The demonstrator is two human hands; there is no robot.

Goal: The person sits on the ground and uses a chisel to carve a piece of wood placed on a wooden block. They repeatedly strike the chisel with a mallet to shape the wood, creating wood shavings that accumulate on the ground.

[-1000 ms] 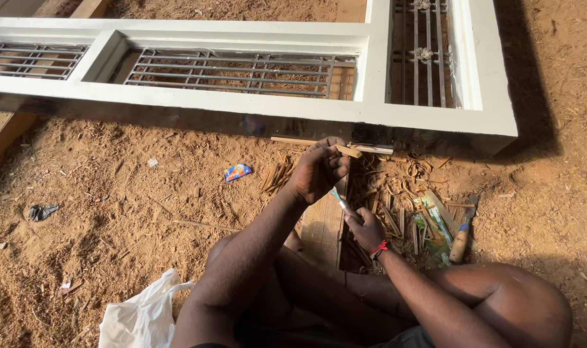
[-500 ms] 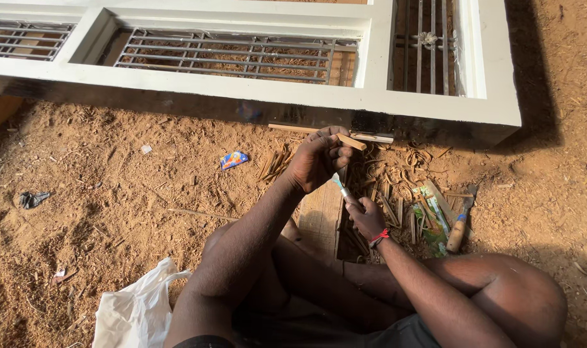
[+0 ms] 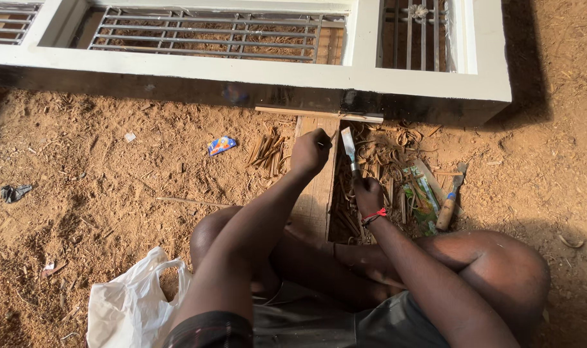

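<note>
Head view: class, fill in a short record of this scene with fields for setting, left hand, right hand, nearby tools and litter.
Setting: person seated on sawdust ground beside a white window frame.
Left hand: closed, resting on a wooden plank.
Right hand: grips a chisel, blade up.
Nearby tools: second chisel lying on the shavings.
Litter: white plastic bag, small blue wrapper.

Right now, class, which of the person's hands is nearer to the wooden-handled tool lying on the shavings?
Right. The right hand, gripping a chisel, sits just left of the tool; the left hand is farther left, on the plank.
</note>
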